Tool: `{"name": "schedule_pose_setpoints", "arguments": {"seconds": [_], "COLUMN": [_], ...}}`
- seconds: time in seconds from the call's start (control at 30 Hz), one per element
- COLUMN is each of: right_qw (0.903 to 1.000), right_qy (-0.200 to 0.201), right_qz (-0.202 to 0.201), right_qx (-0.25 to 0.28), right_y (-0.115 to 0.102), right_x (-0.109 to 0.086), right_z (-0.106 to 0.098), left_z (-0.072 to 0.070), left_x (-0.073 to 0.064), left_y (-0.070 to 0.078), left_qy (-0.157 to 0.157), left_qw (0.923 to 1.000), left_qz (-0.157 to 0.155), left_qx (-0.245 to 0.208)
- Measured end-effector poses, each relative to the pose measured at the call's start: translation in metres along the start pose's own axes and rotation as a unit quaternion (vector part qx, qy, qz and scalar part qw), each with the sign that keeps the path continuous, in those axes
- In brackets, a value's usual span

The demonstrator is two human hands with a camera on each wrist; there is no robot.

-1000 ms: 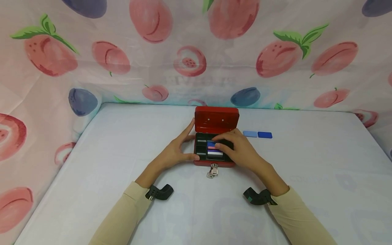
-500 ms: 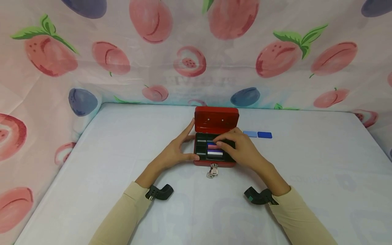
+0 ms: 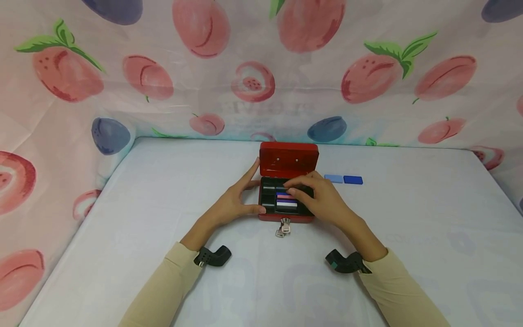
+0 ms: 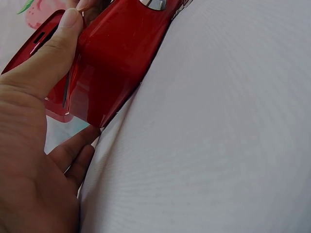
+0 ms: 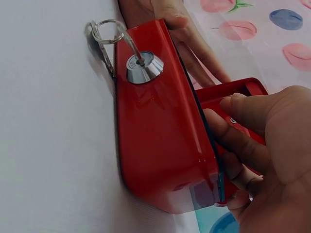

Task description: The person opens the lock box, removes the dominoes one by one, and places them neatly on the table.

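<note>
A red cash box stands with its lid up and a dark tray inside. Blue, pink, purple and white strip-like pieces lie in the tray's middle compartment. My left hand steadies the box's left side, thumb on the front rim and index finger extended to the lid. Over the tray is my right hand, its thumb and index fingertips close together by the blue piece; whether they pinch anything is hidden. In the right wrist view, the thumb and bent fingers reach over the box's edge.
A light blue piece and a dark blue piece lie on the white tabletop right of the lid. Keys hang from the box's front lock. A fruit-patterned cloth rises behind the table.
My right hand has shifted very slightly at the tray, and less of the blue piece shows beneath its fingertips than a second ago. My left hand and the box stay put.
</note>
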State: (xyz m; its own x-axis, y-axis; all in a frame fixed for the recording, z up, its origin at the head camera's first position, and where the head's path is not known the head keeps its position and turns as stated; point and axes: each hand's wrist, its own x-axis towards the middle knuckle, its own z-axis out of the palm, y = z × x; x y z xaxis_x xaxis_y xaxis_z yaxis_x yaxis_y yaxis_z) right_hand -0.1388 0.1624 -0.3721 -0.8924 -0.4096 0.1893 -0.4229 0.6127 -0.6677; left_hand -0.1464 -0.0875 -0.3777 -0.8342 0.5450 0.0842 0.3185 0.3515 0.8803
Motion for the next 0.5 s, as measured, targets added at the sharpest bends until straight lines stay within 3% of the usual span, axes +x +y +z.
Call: {"name": "schedule_pose_setpoints", "arguments": {"seconds": [0.5], "right_qw": [1.0], "right_qy": [-0.001], "right_qz": [0.001], "right_qx": [0.006], "right_y": [-0.0007], "right_x": [-0.0002], "right_z": [0.0012], "left_z": [0.001], "left_x": [-0.0006], "left_y": [-0.0007], "left_qy": [0.0], "left_qw": [0.9999], "left_qz": [-0.012], "left_qx": [0.003]}}
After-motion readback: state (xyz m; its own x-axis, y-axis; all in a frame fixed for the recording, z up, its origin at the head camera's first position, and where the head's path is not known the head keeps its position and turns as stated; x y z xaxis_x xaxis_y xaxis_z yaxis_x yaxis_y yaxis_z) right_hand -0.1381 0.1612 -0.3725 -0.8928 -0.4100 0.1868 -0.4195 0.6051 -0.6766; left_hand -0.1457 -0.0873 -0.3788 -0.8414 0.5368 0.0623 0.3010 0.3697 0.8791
